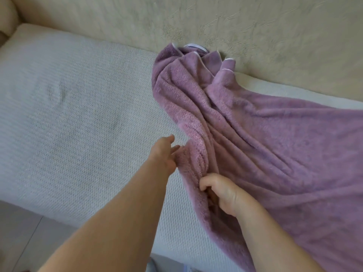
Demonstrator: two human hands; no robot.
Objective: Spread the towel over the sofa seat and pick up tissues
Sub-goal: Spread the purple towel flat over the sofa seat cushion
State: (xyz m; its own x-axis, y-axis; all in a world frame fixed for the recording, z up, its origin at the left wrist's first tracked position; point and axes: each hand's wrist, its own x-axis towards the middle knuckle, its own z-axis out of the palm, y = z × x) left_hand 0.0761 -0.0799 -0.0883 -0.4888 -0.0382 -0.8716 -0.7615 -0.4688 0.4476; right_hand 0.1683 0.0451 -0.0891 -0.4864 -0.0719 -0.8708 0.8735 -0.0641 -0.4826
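Near the front edge, the right hand (220,195) grips a fold of the purple towel (275,134), bunched on the sofa seat's (68,114) right half. The left hand (164,154), fingers straight, touches its edge. Spreading step: next, likely pull that edge leftward.

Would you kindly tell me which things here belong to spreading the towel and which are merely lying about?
In the job: purple towel, sofa seat, left hand, right hand gripping the towel.
Just there: sofa backrest, armrest, floor. No tissues visible.

Towel (275,134), apparently rumpled, on sofa seat (78,114)
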